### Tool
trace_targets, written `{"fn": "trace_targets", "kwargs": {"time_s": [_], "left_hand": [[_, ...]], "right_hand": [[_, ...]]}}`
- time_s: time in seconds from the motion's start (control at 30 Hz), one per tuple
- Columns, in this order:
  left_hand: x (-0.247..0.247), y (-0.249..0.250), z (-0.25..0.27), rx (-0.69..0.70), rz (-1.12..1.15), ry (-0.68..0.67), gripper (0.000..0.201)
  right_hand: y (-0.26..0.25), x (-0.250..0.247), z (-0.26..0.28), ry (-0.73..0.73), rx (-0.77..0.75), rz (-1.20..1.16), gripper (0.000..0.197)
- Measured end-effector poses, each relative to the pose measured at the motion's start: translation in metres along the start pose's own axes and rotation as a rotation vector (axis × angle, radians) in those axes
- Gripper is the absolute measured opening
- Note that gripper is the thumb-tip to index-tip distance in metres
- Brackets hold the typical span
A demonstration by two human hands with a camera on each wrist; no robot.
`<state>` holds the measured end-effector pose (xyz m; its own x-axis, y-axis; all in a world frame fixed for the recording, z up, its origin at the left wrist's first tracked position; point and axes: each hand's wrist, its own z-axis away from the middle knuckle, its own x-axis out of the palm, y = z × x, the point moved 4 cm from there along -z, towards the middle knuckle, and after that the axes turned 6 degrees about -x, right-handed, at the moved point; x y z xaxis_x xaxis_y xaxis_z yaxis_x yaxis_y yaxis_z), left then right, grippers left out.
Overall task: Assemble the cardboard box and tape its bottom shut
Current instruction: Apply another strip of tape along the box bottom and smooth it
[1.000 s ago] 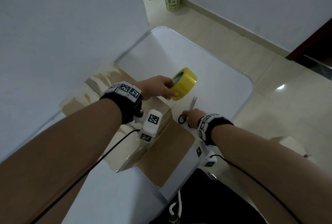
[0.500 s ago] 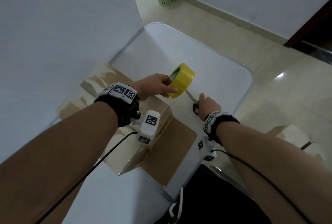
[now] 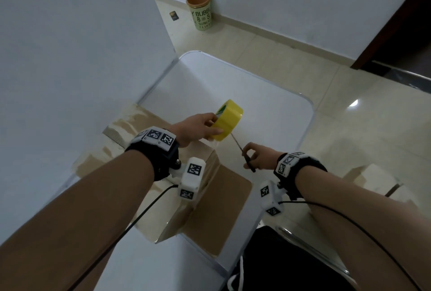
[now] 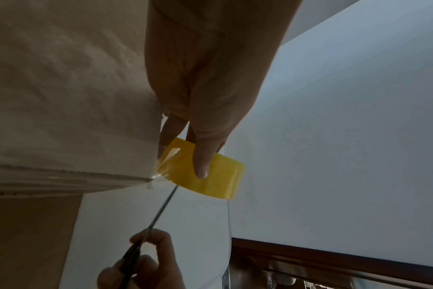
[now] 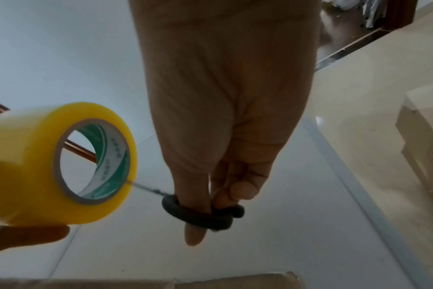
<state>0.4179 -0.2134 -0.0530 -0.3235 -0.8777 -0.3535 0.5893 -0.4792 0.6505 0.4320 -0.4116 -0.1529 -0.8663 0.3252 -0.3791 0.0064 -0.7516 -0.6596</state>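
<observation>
A brown cardboard box stands on the white table, bottom flaps up, with one flap lying toward me. My left hand grips a yellow tape roll above the box's far corner; a clear strip runs from the roll down to the box edge. My right hand holds black-handled scissors, fingers through the loops. The scissors' blades point up at the strip just under the roll.
A white wall runs along the table's left side. A green and orange bin stands on the tiled floor by the far wall. Another pale box sits on the floor at the right. A black chair seat is near me.
My right hand picked the scissors up from the table and raised them toward the tape. The left hand kept the roll held above the box corner.
</observation>
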Motion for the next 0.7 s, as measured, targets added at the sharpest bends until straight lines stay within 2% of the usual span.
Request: {"fn": "trace_targets", "kwargs": {"time_s": [0.1,0.33,0.47,0.7], "left_hand": [[0.0,0.0,0.0,-0.014,-0.012,0.007,0.033],[0.0,-0.002,-0.002,0.0,0.036,0.005,0.035],[0.002,-0.002,-0.004,0.006,0.025,-0.004,0.035],[0.002,-0.002,-0.005,0.024,0.053,-0.022,0.035]], "right_hand": [[0.004,0.011,0.009,-0.131,-0.024,-0.124,0.027],[0.007,0.02,0.026,-0.167,-0.045,-0.523,0.013],[0.0,0.018,0.029,-0.246,-0.077,-0.495,0.02],[-0.025,0.006,0.015,-0.21,-0.114,-0.283,0.03]]}}
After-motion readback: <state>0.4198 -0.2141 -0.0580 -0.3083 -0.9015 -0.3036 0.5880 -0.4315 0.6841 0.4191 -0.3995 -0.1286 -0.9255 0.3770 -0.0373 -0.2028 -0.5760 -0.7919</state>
